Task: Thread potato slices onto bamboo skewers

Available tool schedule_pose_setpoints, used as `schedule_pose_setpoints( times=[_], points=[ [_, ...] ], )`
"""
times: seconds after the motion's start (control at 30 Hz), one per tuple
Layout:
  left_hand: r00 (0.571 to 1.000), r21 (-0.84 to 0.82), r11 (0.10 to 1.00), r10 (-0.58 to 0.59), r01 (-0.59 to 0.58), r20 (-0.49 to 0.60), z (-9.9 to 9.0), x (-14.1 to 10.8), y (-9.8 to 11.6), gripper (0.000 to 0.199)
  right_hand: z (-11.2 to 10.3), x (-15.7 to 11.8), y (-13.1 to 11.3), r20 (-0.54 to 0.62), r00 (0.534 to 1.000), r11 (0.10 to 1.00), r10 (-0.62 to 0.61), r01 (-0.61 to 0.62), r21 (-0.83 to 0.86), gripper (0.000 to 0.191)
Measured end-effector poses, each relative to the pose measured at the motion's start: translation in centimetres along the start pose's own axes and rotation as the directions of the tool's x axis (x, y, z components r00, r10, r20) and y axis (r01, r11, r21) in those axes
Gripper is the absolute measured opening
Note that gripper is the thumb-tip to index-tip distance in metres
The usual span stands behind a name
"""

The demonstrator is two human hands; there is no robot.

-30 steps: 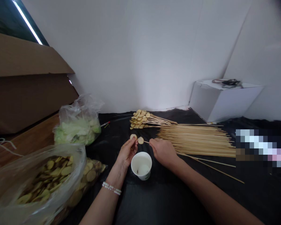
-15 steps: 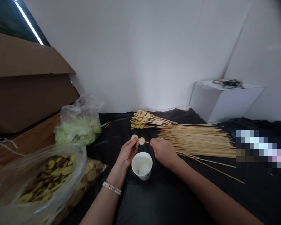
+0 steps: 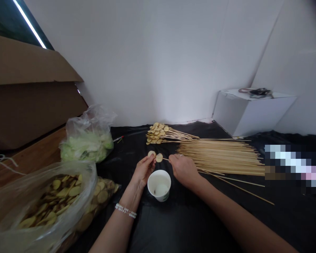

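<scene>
Between thumb and fingers, my left hand (image 3: 145,168) pinches a pale round potato slice (image 3: 151,154). My right hand (image 3: 183,169) is closed around a thin wooden skewer (image 3: 165,159), whose tip side points left. A second potato slice (image 3: 159,157) sits on that skewer, right beside the one in my left fingers. Whether the skewer's point has entered the pinched slice, I cannot tell. Just below both hands stands a white paper cup (image 3: 159,185) with a little liquid and a dark speck inside.
Skewered slices (image 3: 158,133) lie piled at the back, left of many bare skewers (image 3: 223,158) on black sheeting (image 3: 200,225). On the left are an open bag of slices (image 3: 91,168) and a bag of pale green vegetable (image 3: 86,146). A white box (image 3: 234,112) stands back right.
Both hands hold nearly the same pose, with the slices and skewer almost unmoved. The whole view has shifted very slightly.
</scene>
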State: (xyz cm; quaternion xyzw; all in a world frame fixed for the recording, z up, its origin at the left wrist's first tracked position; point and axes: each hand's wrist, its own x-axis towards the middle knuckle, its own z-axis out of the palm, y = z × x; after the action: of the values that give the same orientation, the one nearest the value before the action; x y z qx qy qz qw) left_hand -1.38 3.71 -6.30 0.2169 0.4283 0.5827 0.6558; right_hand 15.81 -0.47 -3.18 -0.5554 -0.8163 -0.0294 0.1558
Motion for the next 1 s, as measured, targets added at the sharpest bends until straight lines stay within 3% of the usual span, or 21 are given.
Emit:
schedule_pose_setpoints(
  times=[0.2, 0.43, 1.0],
  points=[
    [1.000, 0.012, 1.000, -0.005, 0.005, 0.014, 0.06, -0.04, -0.07, 0.001, 0.12, -0.11, 0.01, -0.058, 0.998, 1.000, -0.019, 0.019, 0.013, 0.027],
    [0.999, 0.002, 1.000, 0.004, -0.004, 0.045, -0.09, -0.04, 0.03, 0.004, 0.53, -0.02, 0.12, -0.023, 1.000, 1.000, -0.007, 0.007, -0.003, 0.027],
    [1.000, 0.074, 0.997, 0.007, -0.005, -0.018, -0.07, 0.06, -0.13, 0.017, 0.33, 0.06, 0.10, 0.041, 0.999, 0.999, -0.030, 0.032, -0.036, 0.030]
  ],
)
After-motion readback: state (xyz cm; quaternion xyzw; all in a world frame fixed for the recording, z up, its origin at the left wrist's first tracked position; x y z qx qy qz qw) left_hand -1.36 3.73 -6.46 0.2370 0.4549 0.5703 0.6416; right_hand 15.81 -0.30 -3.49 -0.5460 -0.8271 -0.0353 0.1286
